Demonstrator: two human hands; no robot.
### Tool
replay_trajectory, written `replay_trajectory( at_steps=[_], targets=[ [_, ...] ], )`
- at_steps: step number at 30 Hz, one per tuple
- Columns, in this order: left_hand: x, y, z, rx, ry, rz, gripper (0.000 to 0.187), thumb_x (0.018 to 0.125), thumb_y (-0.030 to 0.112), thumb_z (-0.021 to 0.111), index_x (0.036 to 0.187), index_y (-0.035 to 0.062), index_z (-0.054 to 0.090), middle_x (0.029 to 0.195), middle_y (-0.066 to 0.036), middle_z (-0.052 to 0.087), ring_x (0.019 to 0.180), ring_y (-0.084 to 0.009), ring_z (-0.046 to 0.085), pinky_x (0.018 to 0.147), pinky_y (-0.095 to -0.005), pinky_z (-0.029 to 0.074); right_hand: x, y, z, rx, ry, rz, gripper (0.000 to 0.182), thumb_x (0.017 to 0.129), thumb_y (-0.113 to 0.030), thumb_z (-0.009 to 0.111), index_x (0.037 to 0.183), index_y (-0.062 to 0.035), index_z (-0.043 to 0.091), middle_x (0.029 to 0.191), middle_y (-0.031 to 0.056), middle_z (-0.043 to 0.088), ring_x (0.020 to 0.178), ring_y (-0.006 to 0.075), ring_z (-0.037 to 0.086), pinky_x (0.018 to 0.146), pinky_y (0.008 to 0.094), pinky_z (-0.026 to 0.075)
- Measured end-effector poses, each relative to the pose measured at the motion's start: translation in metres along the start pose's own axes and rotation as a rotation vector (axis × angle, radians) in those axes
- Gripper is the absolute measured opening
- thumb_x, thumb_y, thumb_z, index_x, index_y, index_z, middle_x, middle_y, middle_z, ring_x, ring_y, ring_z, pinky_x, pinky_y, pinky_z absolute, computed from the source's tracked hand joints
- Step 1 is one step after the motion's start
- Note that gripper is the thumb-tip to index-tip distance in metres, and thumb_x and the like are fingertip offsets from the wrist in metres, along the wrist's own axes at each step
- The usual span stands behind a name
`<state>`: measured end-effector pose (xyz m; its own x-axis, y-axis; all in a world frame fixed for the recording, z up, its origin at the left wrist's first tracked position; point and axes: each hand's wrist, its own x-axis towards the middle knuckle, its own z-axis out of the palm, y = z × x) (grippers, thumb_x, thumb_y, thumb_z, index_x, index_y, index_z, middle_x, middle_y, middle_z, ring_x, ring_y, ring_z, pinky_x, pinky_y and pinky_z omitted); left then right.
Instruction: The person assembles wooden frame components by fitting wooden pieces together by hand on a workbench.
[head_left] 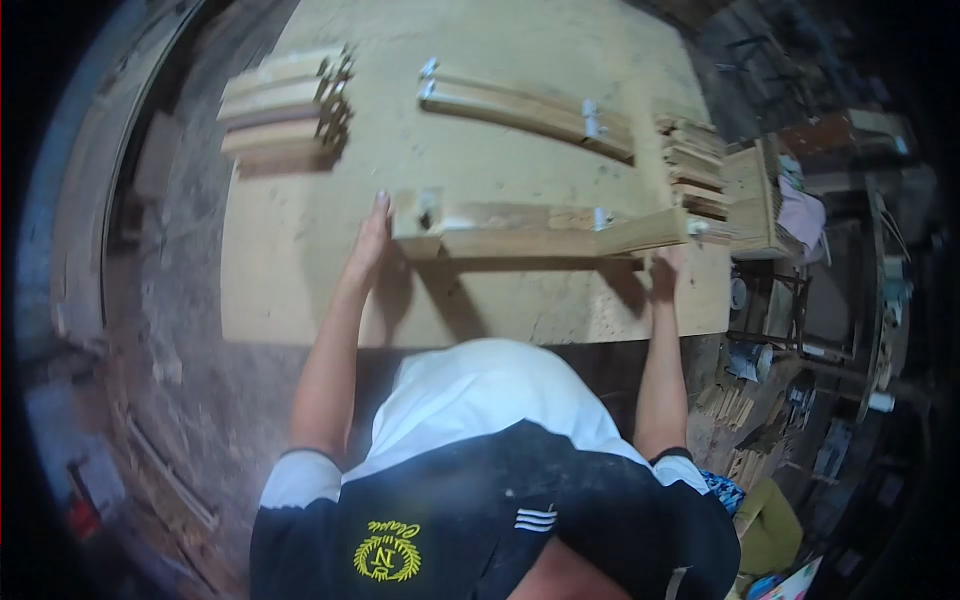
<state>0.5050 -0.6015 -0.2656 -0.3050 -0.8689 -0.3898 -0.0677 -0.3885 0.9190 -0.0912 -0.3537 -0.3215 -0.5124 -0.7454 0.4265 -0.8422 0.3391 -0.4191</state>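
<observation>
A wooden frame (520, 240), with a long rail and shorter pieces at both ends, stands near the front edge of the wooden table (290, 260). At its left end, my left hand (373, 235) is closed against the end piece, thumb pointing up. My right hand (664, 272) grips the right end from below, its fingers partly hidden behind the angled end piece. Farther back lies a pair of long wooden rails (530, 115) with whitish patches near both ends, touched by neither hand.
Stacked wooden pieces (280, 110) lie at the table's back left. Another stack (695, 170) lines the right edge, beside a wooden box-like piece (752, 200) with pink cloth (800, 215). Loose wood strips (725, 405) lie on the floor at right.
</observation>
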Motion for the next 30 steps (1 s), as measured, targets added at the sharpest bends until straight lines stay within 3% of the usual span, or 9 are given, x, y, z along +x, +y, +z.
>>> replay_trajectory(
  at_steps=[3,6,7,10,12,17,19,23,30],
  targets=[
    [-0.002,0.031,0.014,-0.056,-0.108,-0.086,0.068,0.098,0.065,0.039,0.130,0.0076,0.059,0.123,-0.010,0.061,0.112,-0.0204,0.058,0.096,-0.0391,0.047,0.060,-0.088,-0.005,0.414,-0.046,0.616,0.033,0.101,-0.029,0.048,0.103,0.0016,0.062,0.101,0.0157,0.066,0.097,0.0260,0.065,0.082,0.0406,0.054],
    [-0.002,0.047,0.024,-0.469,-0.181,-0.178,0.068,0.097,0.064,0.041,0.138,0.0111,0.052,0.127,-0.009,0.059,0.115,-0.0211,0.058,0.098,-0.0381,0.046,0.086,-0.108,-0.018,0.680,-0.079,0.728,0.035,0.101,-0.032,0.049,0.106,0.0005,0.061,0.105,0.0165,0.065,0.099,0.0272,0.064,0.083,0.0416,0.054],
    [0.004,0.035,0.030,-0.309,-0.031,-0.144,0.067,0.097,0.065,0.042,0.140,0.0150,0.050,0.129,-0.008,0.059,0.117,-0.0221,0.057,0.099,-0.0381,0.046,0.091,-0.106,-0.023,0.778,-0.107,0.717,0.036,0.101,-0.033,0.049,0.107,0.0001,0.061,0.106,0.0167,0.064,0.100,0.0276,0.064,0.084,0.0420,0.054],
    [0.008,0.069,0.043,0.099,0.095,-0.083,0.051,0.097,0.059,0.043,0.117,0.0167,0.062,0.080,0.001,0.053,0.074,-0.0134,0.049,0.072,-0.0339,0.044,0.118,-0.107,-0.042,1.069,-0.240,0.687,0.039,0.100,-0.037,0.050,0.110,-0.0010,0.060,0.110,0.0175,0.064,0.102,0.0288,0.063,0.086,0.0430,0.054],
    [0.017,0.080,0.048,-0.240,0.153,0.187,0.052,0.099,0.053,0.048,0.070,0.0105,0.051,0.067,0.005,0.040,0.062,-0.0108,0.035,0.061,-0.0304,0.033,0.140,-0.114,-0.060,1.201,-0.317,0.674,0.041,0.100,-0.039,0.050,0.112,-0.0018,0.060,0.112,0.0181,0.063,0.104,0.0296,0.063,0.087,0.0437,0.054],
    [-0.080,0.186,0.038,-0.171,0.205,0.747,0.054,0.102,0.047,0.044,0.107,-0.0010,0.067,0.096,-0.007,0.066,0.087,-0.0157,0.061,0.084,-0.0351,0.049,0.168,-0.162,-0.122,1.264,-0.106,0.561,0.050,0.097,-0.047,0.054,0.117,-0.0015,0.059,0.115,0.0184,0.062,0.105,0.0312,0.063,0.089,0.0446,0.053],
    [-0.092,0.182,0.051,-0.523,0.157,0.894,0.064,0.102,0.047,0.042,0.132,-0.0085,0.053,0.123,-0.020,0.063,0.117,-0.0264,0.061,0.105,-0.0399,0.045,0.168,-0.227,-0.154,1.199,0.133,0.544,0.062,0.093,-0.054,0.058,0.118,0.0020,0.058,0.112,0.0170,0.063,0.100,0.0310,0.064,0.087,0.0434,0.054],
    [-0.113,0.172,0.057,-0.486,0.028,1.032,0.075,0.099,0.054,0.046,0.132,-0.0137,0.046,0.132,-0.026,0.057,0.128,-0.0353,0.055,0.114,-0.0449,0.038,0.176,-0.214,-0.174,1.524,0.017,0.561,0.030,0.094,-0.035,0.065,0.085,-0.0062,0.060,0.091,0.0126,0.067,0.096,0.0281,0.064,0.092,0.0430,0.050],
    [-0.113,0.173,0.074,-0.492,0.091,1.000,0.072,0.096,0.052,0.053,0.134,-0.0097,0.048,0.125,-0.021,0.061,0.123,-0.0309,0.057,0.110,-0.0411,0.041,0.150,-0.201,-0.174,1.582,0.124,0.392,0.007,0.088,-0.015,0.066,0.089,-0.0097,0.062,0.094,0.0091,0.065,0.096,0.0271,0.062,0.092,0.0441,0.050]
  ],
)
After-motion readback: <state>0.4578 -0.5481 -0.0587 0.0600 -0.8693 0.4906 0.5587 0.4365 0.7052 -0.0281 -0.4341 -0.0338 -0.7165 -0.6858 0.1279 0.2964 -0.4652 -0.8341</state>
